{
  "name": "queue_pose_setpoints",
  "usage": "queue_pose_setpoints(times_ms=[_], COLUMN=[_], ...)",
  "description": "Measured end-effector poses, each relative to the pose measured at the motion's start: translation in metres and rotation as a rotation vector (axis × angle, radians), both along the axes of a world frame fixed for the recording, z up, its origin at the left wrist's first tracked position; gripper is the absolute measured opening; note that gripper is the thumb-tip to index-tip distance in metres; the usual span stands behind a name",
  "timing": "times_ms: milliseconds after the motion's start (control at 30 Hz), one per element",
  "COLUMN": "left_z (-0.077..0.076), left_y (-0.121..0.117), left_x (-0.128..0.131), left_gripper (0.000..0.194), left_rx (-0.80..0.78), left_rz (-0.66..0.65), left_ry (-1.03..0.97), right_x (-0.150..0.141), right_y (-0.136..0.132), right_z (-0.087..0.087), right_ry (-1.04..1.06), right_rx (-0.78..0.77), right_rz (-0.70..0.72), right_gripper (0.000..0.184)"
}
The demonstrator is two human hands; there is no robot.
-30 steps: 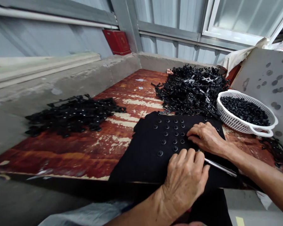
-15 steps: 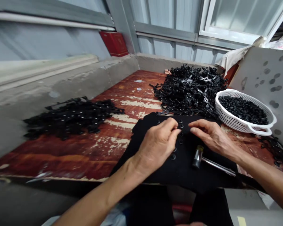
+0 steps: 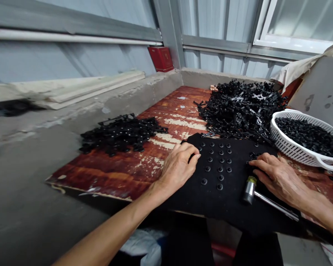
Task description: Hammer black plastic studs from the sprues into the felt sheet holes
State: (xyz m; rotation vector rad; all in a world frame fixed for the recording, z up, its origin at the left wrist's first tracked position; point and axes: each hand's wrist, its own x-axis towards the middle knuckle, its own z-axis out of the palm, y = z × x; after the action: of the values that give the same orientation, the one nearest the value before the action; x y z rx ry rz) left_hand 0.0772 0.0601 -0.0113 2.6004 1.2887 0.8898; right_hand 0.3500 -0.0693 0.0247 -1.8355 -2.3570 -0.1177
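On a black mat (image 3: 194,199) stand several small black round parts (image 3: 220,169), set out in rough columns. My left hand (image 3: 180,160) is at the mat's left side, fingers closed in a pinch beside the upper end of the leftmost column. Whatever its fingertips hold is hidden. My right hand (image 3: 280,177) rests low over the mat's right side, its fingers curled down at a few loose small black pieces (image 3: 252,156). I cannot make out what sits between its fingertips. Just below it lies a small hammer (image 3: 249,190), its metal handle pointing right.
A large heap of black strip-like parts (image 3: 241,107) covers the back of the worn red-brown table (image 3: 144,170). A smaller pile of such parts (image 3: 122,135) lies at the left. A white basket (image 3: 288,149) of small black pieces stands at the right. A red box (image 3: 161,59) sits in the corner.
The view has turned left. My left hand has moved from the middle of the mat to the leftmost column, and my right hand has moved right to the loose pieces. More round parts are uncovered.
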Motion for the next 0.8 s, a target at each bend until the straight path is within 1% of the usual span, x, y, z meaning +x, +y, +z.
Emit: queue_pose_setpoints(times_ms=[67, 167, 267, 400, 533, 667, 800], left_z=[-0.002, -0.005, -0.005, -0.002, 0.005, 0.018, 0.028], left_y=[0.002, 0.009, 0.013, 0.013, 0.013, 0.022, 0.031], left_x=[-0.005, -0.01, -0.01, -0.008, -0.009, -0.003, 0.011], left_gripper=[0.019, 0.017, 0.017, 0.018, 0.018, 0.027, 0.023], left_rx=[0.0, -0.054, -0.096, -0.118, -0.187, -0.316, -0.369], left_rz=[0.033, 0.055, 0.018, -0.045, -0.058, 0.014, 0.082], left_ry=[-0.013, -0.013, -0.04, -0.055, -0.121, -0.191, -0.075], right_x=[0.0, 0.001, 0.001, 0.006, 0.009, 0.007, 0.003], right_y=[0.0, 0.002, 0.006, 0.006, 0.002, 0.003, 0.005], right_z=[-0.001, -0.002, -0.001, 0.002, 0.004, 0.001, -0.001], right_ry=[-0.012, -0.02, -0.022, -0.031, -0.048, -0.058, -0.049], right_rx=[0.004, -0.001, -0.021, -0.05, -0.071, -0.045, -0.015], right_rz=[-0.003, -0.014, -0.022, 0.002, 0.034, 0.013, 0.0], right_gripper=[0.024, 0.023, 0.023, 0.025, 0.023, 0.021, 0.019])
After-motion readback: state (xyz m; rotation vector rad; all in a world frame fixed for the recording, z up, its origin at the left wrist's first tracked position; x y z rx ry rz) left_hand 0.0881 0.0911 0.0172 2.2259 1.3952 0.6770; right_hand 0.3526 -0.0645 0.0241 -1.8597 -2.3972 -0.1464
